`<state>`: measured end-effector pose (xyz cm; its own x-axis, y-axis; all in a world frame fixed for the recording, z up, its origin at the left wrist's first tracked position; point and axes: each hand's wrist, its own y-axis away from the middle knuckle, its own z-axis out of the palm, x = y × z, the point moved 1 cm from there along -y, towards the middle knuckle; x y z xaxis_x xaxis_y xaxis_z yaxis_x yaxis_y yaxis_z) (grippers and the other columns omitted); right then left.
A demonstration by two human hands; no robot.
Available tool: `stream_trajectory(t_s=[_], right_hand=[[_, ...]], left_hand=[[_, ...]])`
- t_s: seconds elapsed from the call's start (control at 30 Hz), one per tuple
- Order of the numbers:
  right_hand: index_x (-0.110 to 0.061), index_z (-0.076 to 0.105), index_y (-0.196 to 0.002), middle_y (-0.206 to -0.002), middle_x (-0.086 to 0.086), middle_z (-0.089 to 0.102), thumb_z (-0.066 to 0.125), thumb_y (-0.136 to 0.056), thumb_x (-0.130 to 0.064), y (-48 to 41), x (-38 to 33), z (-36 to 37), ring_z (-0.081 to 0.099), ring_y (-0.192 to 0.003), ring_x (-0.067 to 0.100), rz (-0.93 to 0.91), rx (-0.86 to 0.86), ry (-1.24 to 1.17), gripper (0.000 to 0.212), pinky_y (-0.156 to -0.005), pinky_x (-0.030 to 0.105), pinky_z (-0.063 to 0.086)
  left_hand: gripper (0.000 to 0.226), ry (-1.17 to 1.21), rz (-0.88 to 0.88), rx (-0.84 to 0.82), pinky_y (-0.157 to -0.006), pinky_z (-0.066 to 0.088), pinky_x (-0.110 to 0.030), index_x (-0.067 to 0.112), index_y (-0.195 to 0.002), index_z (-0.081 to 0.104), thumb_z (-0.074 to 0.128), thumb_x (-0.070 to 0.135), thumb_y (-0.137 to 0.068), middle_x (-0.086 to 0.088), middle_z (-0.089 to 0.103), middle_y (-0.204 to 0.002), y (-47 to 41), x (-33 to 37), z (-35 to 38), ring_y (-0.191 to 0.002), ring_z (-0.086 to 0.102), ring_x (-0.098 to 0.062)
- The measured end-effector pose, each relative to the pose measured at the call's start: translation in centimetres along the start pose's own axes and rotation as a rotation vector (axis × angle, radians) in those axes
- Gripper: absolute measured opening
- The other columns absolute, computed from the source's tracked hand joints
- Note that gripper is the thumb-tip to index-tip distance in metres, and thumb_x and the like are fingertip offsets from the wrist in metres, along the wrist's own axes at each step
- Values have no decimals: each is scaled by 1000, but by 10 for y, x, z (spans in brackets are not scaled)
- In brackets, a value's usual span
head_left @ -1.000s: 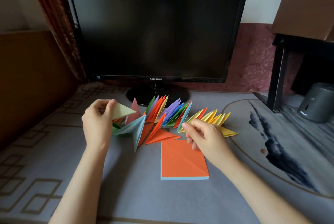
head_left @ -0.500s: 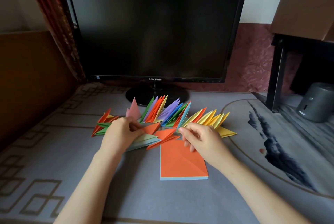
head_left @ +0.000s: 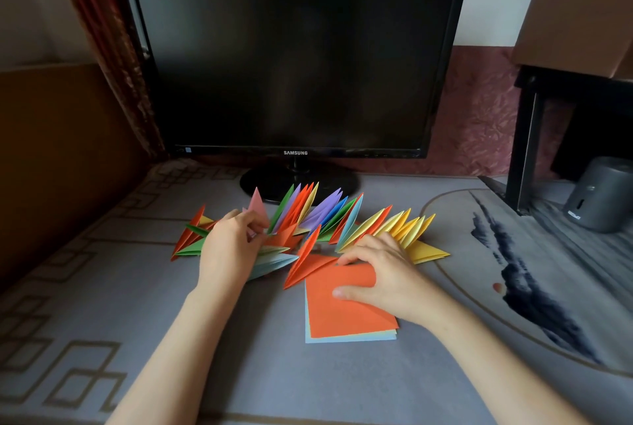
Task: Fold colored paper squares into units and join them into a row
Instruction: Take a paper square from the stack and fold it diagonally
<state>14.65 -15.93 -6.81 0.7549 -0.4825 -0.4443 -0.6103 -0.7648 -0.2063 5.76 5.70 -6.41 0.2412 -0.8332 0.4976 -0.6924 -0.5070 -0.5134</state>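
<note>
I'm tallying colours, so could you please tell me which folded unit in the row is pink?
The pink unit, standing upright just above the left hand; its neighbours are orange, green, purple, blue or yellow.

The row of folded units (head_left: 308, 219) shows orange, green, pink, purple, blue, light blue and yellow. The top square of the paper stack (head_left: 346, 315) is orange, with light blue under it. The counter (head_left: 102, 322) mat is grey with tan line patterns and a dark ink painting. The monitor (head_left: 294, 58) is black.

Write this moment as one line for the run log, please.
left hand: on row of folded units | right hand: flat on orange sheet atop paper stack | nothing lifted
</note>
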Motion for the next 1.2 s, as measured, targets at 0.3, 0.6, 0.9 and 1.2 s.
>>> stream_trajectory(t_s=[0.3, 0.6, 0.9, 1.2], right_hand=[[-33, 53, -92, -105, -14, 48, 77, -71, -40, 1, -7, -5, 40, -105, 5, 51, 61, -85, 32, -95, 26, 39], [-32, 50, -81, -93, -12, 52, 74, -78, -29, 1, -7, -6, 51, -88, 3, 118, 96, -103, 24, -72, 17, 44], [-28, 61, -102, -88, -11, 62, 72, -81, -24, 0, -6, -10, 59, -87, 6, 145, 98, -160, 25, -79, 23, 49], [-25, 64, -100, -89, -11, 63, 69, -83, -23, 2, -10, -11, 59, -85, 4, 147, 114, -144, 18, -70, 17, 48]], left_hand=[[12, 242, 342, 101, -64, 48, -26, 16, -94, 71, 63, 24, -89, 9, 59, -89, 5, 31, -7, -75, 56, -11], [48, 218, 472, -283, -96, 47, -26, 30, -115, 64, 82, 31, -70, 13, 47, -125, 7, 26, 12, -119, 46, -6], [56, 72, 644, -277, -98, 39, -21, 21, -120, 63, 63, -14, -77, -3, 27, -154, 4, 22, 23, -137, 38, -20], [67, -81, 650, -246, -91, 54, -43, 20, -116, 67, 58, -22, -65, -4, 35, -152, -3, 16, 26, -129, 49, -29]])
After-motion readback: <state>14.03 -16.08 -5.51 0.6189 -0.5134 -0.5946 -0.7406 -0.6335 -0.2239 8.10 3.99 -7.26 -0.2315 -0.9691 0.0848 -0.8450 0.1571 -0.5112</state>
